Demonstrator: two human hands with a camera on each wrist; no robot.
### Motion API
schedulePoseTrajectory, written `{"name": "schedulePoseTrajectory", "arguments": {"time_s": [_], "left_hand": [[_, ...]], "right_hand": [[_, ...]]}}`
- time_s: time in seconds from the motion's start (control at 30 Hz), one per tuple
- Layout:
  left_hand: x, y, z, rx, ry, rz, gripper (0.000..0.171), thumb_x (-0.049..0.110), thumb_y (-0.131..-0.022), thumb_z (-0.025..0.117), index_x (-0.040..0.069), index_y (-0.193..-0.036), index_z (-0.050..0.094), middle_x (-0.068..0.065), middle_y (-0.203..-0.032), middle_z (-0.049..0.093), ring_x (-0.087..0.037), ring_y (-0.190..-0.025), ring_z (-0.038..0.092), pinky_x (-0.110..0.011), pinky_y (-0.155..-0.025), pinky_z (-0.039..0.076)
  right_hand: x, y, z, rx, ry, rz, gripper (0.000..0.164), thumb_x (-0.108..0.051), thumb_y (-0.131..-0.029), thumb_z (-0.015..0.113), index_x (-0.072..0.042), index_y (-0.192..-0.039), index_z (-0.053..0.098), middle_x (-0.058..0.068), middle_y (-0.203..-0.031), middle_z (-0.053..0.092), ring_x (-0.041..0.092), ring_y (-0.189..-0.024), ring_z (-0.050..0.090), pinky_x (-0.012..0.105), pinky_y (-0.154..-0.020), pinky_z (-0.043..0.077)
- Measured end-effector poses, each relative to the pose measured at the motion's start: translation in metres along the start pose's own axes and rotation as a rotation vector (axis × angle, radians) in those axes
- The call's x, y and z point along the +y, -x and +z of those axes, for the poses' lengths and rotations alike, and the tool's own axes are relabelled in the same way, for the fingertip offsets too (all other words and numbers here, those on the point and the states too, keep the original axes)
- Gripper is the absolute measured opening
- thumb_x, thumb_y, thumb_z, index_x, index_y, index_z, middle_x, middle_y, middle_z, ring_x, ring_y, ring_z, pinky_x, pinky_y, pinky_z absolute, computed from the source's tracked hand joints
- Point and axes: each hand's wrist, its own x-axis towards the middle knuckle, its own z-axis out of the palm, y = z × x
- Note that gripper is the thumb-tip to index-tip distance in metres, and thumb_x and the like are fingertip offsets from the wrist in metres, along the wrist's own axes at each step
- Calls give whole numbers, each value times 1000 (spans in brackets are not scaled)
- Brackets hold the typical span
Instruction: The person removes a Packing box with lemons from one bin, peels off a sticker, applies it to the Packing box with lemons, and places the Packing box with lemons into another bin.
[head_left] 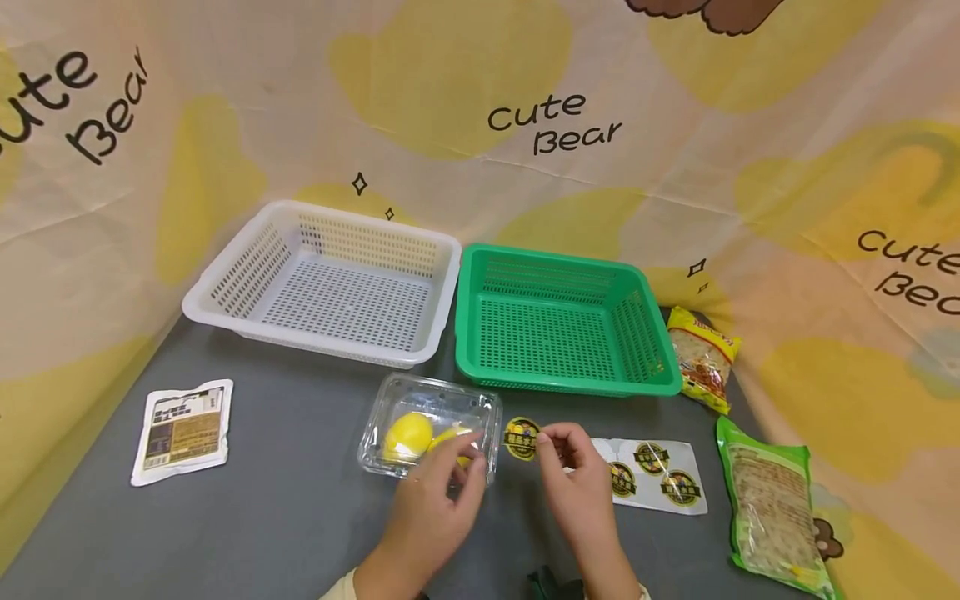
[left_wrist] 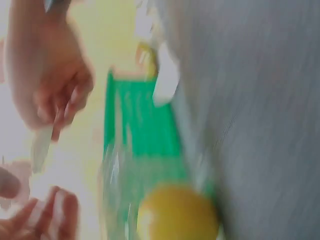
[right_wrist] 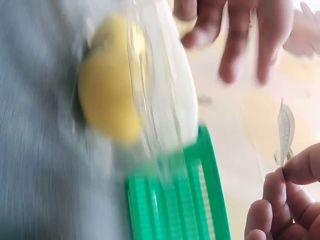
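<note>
My right hand point(head_left: 581, 492) pinches a round black-and-gold sticker point(head_left: 521, 439) by its edge between thumb and forefinger. In the right wrist view, that sticker point(right_wrist: 286, 127) shows its pale back, slightly curled. My left hand point(head_left: 435, 504) hovers at the near right corner of a clear plastic clamshell box point(head_left: 450, 392), fingers loosely bent with nothing between them. Inside the box are yellow lemon-like fruits point(head_left: 408, 435), one partly hidden behind the fingers. Beside my right hand lies a white sticker sheet point(head_left: 693, 475) bearing more round stickers, its left end covered by the hand.
A white basket point(head_left: 322, 346) and a green basket point(head_left: 566, 385) stand side by side at the back. At left lies a flat white-and-brown pouch point(head_left: 183, 431). Along the right edge are a yellow food packet point(head_left: 703, 358) and a green-edged bag point(head_left: 776, 508). Printed cloth walls surround the grey table.
</note>
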Motion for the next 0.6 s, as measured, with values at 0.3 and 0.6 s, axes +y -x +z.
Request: {"name": "schedulePoseTrajectory", "arguments": {"time_s": [0.3, 0.6], "left_hand": [[-24, -16, -26, 99, -97, -264, 27, 0, -94, 69, 7, -119, 76, 4, -85, 73, -22, -89, 64, -46, -84, 35], [-44, -16, -33, 131, -245, -141, 22, 7, -87, 78, 10, -109, 80, -1, -95, 76, -25, -90, 58, -48, -80, 33]], "right_hand": [[-13, -4, 62, -88, 76, -172, 3, -14, -97, 77, -12, -98, 78, -12, -83, 66, 12, -82, 61, 36, -74, 56], [-12, -5, 87, -35, 245, -308, 10, -11, -93, 78, -18, -99, 75, -12, -80, 67, 12, -81, 55, 32, -69, 49]]}}
